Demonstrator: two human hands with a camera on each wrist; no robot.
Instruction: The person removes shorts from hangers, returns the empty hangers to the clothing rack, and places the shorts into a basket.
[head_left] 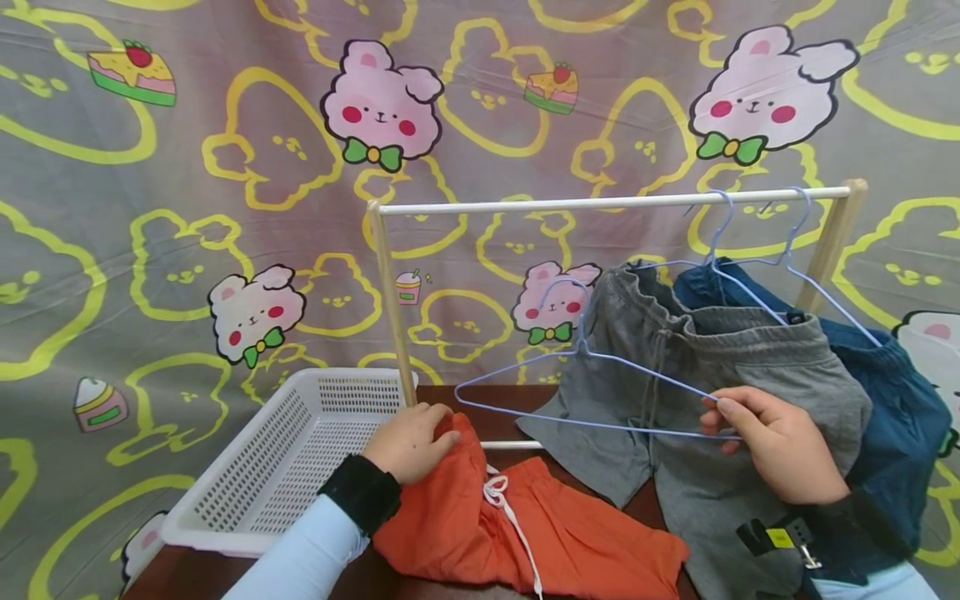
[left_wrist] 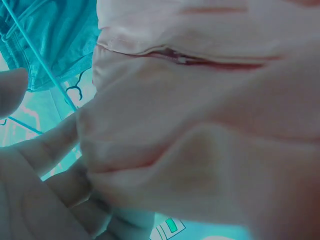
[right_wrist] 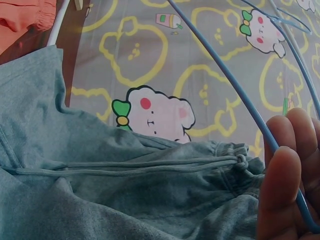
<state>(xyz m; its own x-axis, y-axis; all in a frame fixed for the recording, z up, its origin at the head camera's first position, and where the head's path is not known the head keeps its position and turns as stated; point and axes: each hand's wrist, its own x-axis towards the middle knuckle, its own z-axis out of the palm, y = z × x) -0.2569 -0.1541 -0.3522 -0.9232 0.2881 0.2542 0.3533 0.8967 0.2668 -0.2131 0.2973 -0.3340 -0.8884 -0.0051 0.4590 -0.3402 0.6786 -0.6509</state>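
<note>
In the head view, orange shorts (head_left: 442, 533) with a white drawstring (head_left: 497, 492) lie on the dark table. My left hand (head_left: 414, 442) grips their waistband at the upper left corner. The left wrist view shows the cloth, pale there, filling most of the picture, with fingers (left_wrist: 70, 185) partly hidden behind it. Right of the shorts, my right hand (head_left: 783, 446) pinches one end of a bare blue wire hanger (head_left: 582, 347), its hook pointing up. In the right wrist view, thumb and fingers close around the hanger wire (right_wrist: 235, 82).
A small rack with a white rail (head_left: 525, 205) and wooden posts stands behind. Grey shorts (head_left: 720, 367) and blue shorts (head_left: 900, 408) hang on hangers at its right end. On the left sits a white plastic basket (head_left: 217, 537). A patterned curtain (head_left: 480, 250) covers the back.
</note>
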